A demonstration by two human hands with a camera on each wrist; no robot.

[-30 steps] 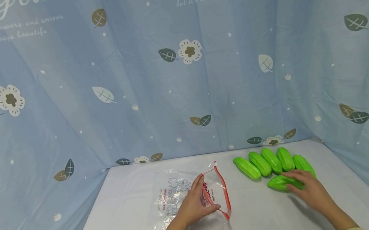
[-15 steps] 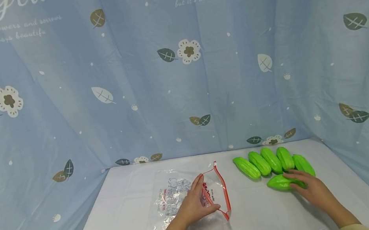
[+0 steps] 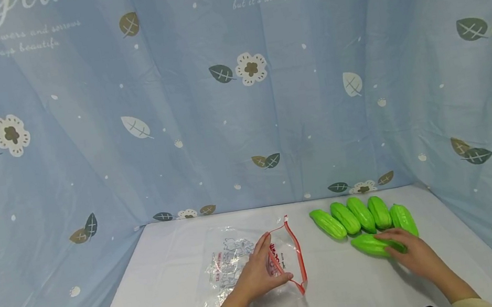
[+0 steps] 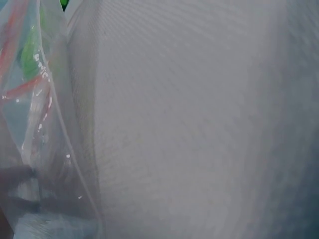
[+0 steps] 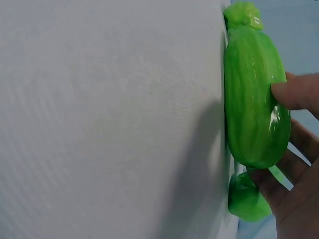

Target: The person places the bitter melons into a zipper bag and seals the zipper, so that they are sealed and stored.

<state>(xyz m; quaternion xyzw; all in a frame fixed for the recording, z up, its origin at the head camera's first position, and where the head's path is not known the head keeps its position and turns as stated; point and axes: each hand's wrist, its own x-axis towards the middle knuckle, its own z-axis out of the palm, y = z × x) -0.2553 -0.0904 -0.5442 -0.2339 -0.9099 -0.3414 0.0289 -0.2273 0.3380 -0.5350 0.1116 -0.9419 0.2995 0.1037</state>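
Observation:
My right hand (image 3: 410,251) pinches a glossy green toy cucumber (image 3: 367,245) between thumb and fingers. In the right wrist view this cucumber (image 5: 254,99) shows lengthwise ribs, the thumb on one side and fingers behind it. It lies at the table surface, in front of a row of several similar cucumbers (image 3: 361,215). My left hand (image 3: 257,276) rests on a clear plastic zip bag (image 3: 224,263) with a red edge, thumb and fingers spread at its parted mouth, which faces right. The left wrist view shows only part of the bag (image 4: 55,134); most of that hand is out of it.
A white cloth covers the table (image 3: 143,296). Behind it and at both sides hangs a blue curtain (image 3: 201,171) with leaf and flower prints. White table lies between the bag and the cucumbers.
The gripped cucumber has shifted slightly left, with my right hand's fingers further round it. My left hand and the bag stay in place.

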